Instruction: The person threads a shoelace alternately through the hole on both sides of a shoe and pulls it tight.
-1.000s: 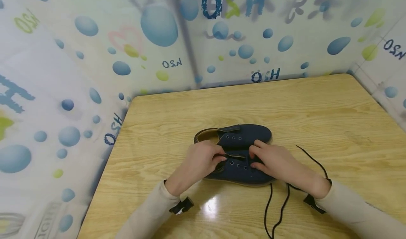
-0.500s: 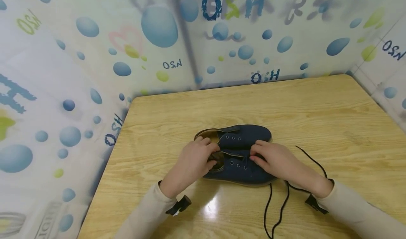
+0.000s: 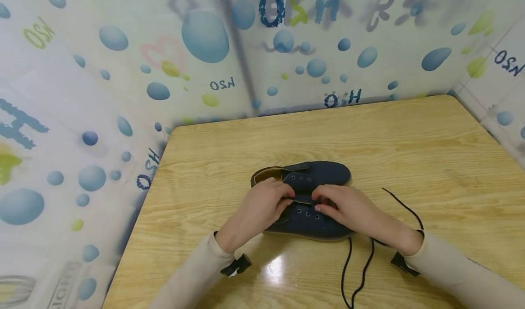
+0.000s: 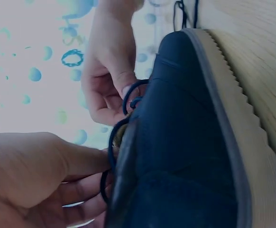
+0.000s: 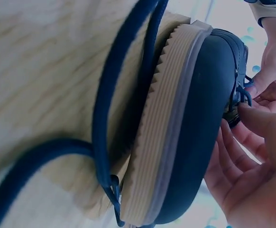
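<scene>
Two dark navy lace-up shoes lie side by side, toes to the right in the head view. Both hands are at the eyelets of the nearer shoe [image 3: 305, 229]; the farther shoe [image 3: 330, 172] lies just behind it. My left hand [image 3: 262, 206] has thumb and fingertips together by the tongue, pinching a dark shoelace [image 4: 111, 147] that loops out of the lacing. Facing it, my right hand [image 3: 348, 204] pinches the lace with thumb and forefinger, its other fingers curled beside the shoe [image 5: 188, 137]. The fingertips partly cover the lacing.
A loose black lace [image 3: 364, 272] trails over the wooden table [image 3: 213, 163] toward its front edge, and another stretch of lace [image 3: 404, 204] runs beyond the right wrist. Walls with a bubble print [image 3: 205, 35] stand behind and left of the table.
My left hand drew back to the shoe's opening with fingers apart, then came forward to pinch by the tongue again. My right hand has shifted left from the toe toward the eyelets.
</scene>
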{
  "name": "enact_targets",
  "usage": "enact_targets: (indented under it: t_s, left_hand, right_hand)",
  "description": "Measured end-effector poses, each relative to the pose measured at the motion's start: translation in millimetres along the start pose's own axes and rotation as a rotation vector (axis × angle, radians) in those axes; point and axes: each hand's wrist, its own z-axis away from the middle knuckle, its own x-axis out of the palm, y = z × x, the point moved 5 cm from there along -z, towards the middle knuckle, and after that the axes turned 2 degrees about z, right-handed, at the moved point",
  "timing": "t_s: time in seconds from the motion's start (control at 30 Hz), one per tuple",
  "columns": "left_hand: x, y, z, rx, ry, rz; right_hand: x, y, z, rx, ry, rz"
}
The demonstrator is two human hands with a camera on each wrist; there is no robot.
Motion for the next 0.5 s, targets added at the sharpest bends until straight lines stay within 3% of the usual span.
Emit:
enact_targets:
  t_s: [0.13, 0.33, 0.4, 0.5]
  left_hand:
    - [-0.1, -6.0, 2.4, -0.051, 0.01, 0.057]
    - [-3.9, -12.2, 7.7, -0.06, -0.078, 0.239]
    - [-3.7, -12.3, 7.7, -0.061, -0.095, 0.238]
    - [-2.6, -10.4, 7.1, -0.029, -0.083, 0.167]
  right_hand:
    - [1, 0, -0.8, -0.003, -0.002, 0.019]
    - [1, 1, -1.8, -0.009, 0.001, 0.041]
    - [1, 1, -1.9, -0.003, -0.01, 0.045]
    - [-2, 2, -1.5, 0.008, -0.039, 0.039]
